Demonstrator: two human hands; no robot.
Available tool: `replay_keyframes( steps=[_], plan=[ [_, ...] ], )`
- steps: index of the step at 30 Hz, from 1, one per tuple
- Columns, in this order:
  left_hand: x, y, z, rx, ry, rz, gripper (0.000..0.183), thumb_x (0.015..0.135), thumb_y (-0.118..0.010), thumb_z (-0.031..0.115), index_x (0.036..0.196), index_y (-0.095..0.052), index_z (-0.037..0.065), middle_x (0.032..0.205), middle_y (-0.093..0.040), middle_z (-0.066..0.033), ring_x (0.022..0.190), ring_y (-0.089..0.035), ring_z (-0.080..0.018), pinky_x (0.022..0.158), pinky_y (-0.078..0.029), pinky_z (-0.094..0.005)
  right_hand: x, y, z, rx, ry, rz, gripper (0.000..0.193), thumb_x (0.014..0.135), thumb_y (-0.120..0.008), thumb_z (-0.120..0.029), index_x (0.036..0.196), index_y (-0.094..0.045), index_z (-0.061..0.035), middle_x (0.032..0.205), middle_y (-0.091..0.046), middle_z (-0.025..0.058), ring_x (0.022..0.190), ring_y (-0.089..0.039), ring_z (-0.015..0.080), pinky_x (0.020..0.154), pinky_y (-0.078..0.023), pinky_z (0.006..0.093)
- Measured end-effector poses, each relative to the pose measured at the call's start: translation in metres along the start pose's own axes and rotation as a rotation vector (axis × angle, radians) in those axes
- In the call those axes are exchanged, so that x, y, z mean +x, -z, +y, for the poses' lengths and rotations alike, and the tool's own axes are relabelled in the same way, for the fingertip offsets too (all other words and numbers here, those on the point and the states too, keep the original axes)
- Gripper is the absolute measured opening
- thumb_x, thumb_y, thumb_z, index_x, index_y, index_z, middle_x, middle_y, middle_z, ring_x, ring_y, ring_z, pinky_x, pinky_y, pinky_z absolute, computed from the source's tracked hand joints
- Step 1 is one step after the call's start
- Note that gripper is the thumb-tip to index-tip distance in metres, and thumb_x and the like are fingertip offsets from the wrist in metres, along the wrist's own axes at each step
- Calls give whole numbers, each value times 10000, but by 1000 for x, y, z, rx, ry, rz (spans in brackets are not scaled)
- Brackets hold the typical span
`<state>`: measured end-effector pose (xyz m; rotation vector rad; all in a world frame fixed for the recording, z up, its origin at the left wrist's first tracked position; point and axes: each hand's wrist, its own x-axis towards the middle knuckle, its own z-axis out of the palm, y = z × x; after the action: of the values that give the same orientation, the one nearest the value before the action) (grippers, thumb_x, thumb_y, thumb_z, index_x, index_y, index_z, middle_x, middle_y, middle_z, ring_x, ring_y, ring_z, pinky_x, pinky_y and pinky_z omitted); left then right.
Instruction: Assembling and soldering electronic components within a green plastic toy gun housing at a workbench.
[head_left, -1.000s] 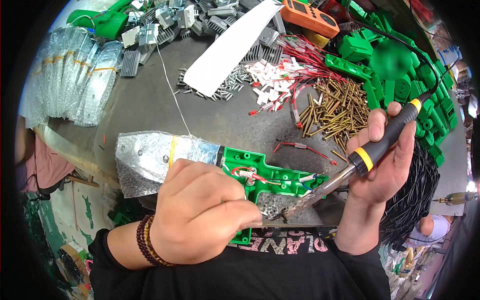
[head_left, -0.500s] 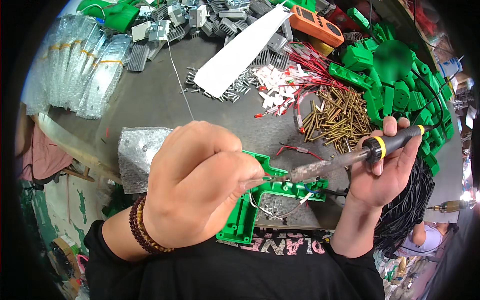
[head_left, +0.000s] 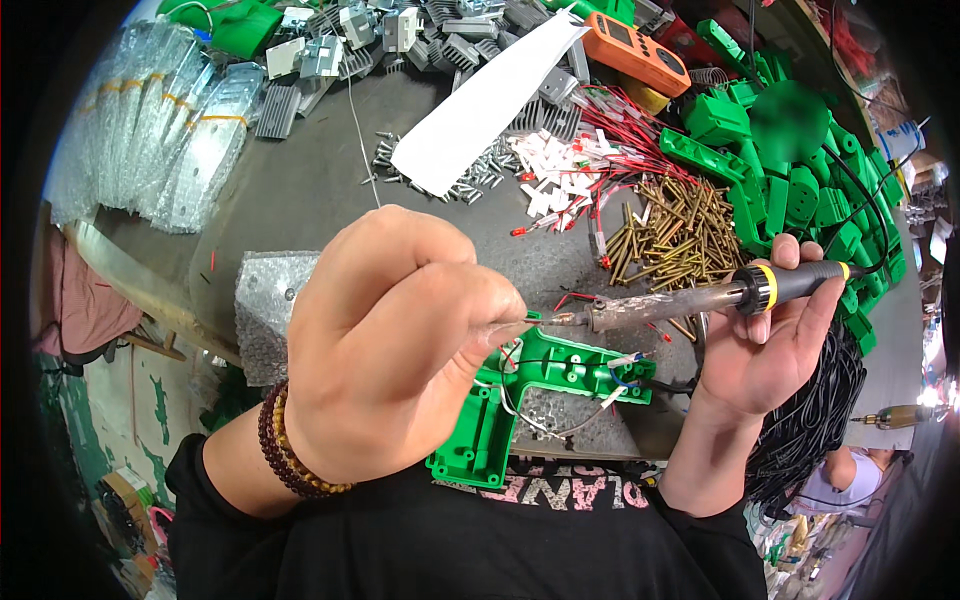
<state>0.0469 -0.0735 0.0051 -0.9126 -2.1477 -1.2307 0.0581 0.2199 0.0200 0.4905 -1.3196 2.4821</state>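
Observation:
My right hand (head_left: 762, 350) grips the black and yellow handle of a soldering iron (head_left: 670, 303), which lies nearly level and points left. My left hand (head_left: 400, 340) is closed, thumb and forefinger pinching thin solder wire (head_left: 357, 130) that runs up from the fist toward the back. The iron's tip meets or nearly meets the wire end at my left fingertips; contact is too fine to tell. Below them lies an open green plastic housing (head_left: 570, 372) with thin wires inside and a black cable at its right end. My left hand hides part of it.
Behind are screws (head_left: 485, 170), white connectors (head_left: 560, 170), brass pins (head_left: 675, 235), a white paper strip (head_left: 480, 110) and an orange meter (head_left: 637, 52). Green housings (head_left: 800, 190) and black cables (head_left: 815, 430) pile up right. Bubble-wrapped parts (head_left: 190, 140) lie left; heat sinks (head_left: 465, 50) stand farther back.
Both my hands have risen slightly with the solder and the iron. The iron's tip has moved up, away from the housing, and more of the wiring inside shows.

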Motion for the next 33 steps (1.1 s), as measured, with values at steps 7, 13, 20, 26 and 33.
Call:
replay_keyframes(
  steps=[7, 13, 20, 26, 33],
  plan=[
    [1, -4, -2, -21, -16, 7, 139, 777, -753, -15, 873, -658, 19, 837, -562, -100, 745, -544, -223, 651, -440, -311, 1, -7, 3, -40, 27, 165, 388, 1091, -379, -419, 1268, -552, -120, 1091, -588, 107, 525, -448, 87, 415, -375, 193],
    [10, 0, -3, 45, -59, 3, 141, 778, -754, -17, 881, -667, 24, 829, -574, -88, 735, -545, -216, 646, -433, -299, 1, -7, 0, -59, 25, 134, 389, 1091, -376, -422, 1266, -555, -125, 1076, -591, 109, 511, -446, 86, 417, -375, 198],
    [31, -4, -31, -56, 153, -40, 484, 906, -625, 24, 1377, -515, 7, 1475, -465, -216, 1327, -496, -318, 1080, -392, -410, 16, -9, -48, -469, 448, 163, 402, 1066, -437, -453, 1281, -539, -129, 1154, -610, 136, 671, -565, 137, 560, -448, 226],
    [24, 4, -13, 43, 41, 35, 440, 841, -667, -16, 1271, -572, -20, 1397, -504, -279, 1259, -532, -408, 1021, -456, -418, 122, 22, -42, -1035, 405, 12, 353, 1010, -618, -227, 1264, -480, -24, 1162, -614, 148, 993, -660, 230, 900, -528, 355],
    [-6, 17, -1, -178, -211, -137, 334, 688, -778, 80, 1003, -669, 85, 845, -576, -52, 700, -540, -239, 664, -414, -377, 182, 99, -21, -1597, -236, 123, 456, 953, -629, -89, 1401, -563, -143, 1244, -616, 114, 1144, -579, 182, 982, -448, 285]
  ],
)
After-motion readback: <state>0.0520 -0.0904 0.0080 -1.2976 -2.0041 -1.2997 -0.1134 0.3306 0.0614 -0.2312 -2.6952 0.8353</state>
